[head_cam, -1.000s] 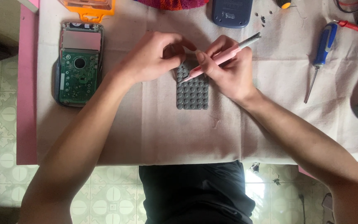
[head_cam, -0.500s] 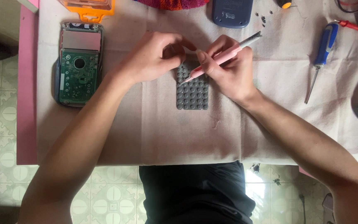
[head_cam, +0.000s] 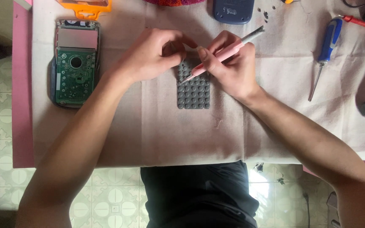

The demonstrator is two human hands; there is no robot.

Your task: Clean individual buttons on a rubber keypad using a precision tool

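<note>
Right hand (head_cam: pixel 233 69): fingers closed in a pen grip around a pink-handled tool (head_cam: pixel 224 52), tip pointing down toward 8 o'clock onto the upper part of a grey rubber keypad mat (head_cam: pixel 194 90). Left hand (head_cam: pixel 155 55): fingers curled, tips pinched at the mat's top edge; what they pinch cannot be made out. The two hands meet over the mat's top. Mat lies flat on a pale cloth (head_cam: pixel 157 126), near centre, rows of round bumps facing up.

Outward: at 9 o'clock, an opened device shell (head_cam: pixel 74 63) holding a green circuit board, with a grey display panel in its upper part. At 11 o'clock, an orange plastic piece (head_cam: pixel 85 6), cut by the frame edge. At 12 o'clock, a dark blue casing (head_cam: pixel 233 10); small dark bits lie loose just right of it. At 3 o'clock, a blue-handled screwdriver (head_cam: pixel 328 46), well apart from the hands.
</note>
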